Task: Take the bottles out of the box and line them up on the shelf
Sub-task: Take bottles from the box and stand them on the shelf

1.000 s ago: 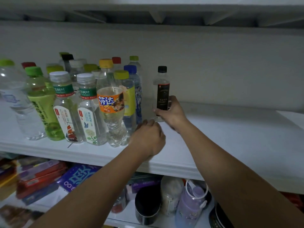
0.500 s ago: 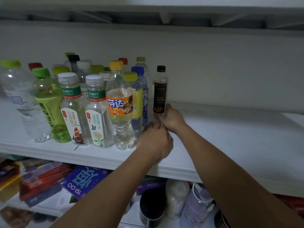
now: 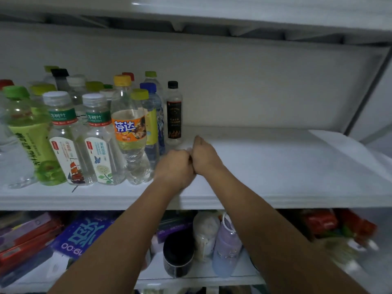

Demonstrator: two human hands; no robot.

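dim, bluish light. white wall (image 3: 254, 81) behind a white shelf (image 3: 275, 177); ribbed board (image 3: 212, 9) overhead; grey post (image 3: 367, 92) at right; lower shelf (image 3: 244, 274) beneath, cluttered and blurred.

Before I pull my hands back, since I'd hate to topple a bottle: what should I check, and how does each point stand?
1. Black-labelled bottle upright on the shelf: ok.
2. Right hand off that bottle: ok, a gap shows.
3. Left hand empty: cannot tell, fingers curled, palm hidden.
4. Left hand clear of the orange-labelled bottle: cannot tell, they look very close.
5. Bare shelf room right of the black-labelled bottle: ok.
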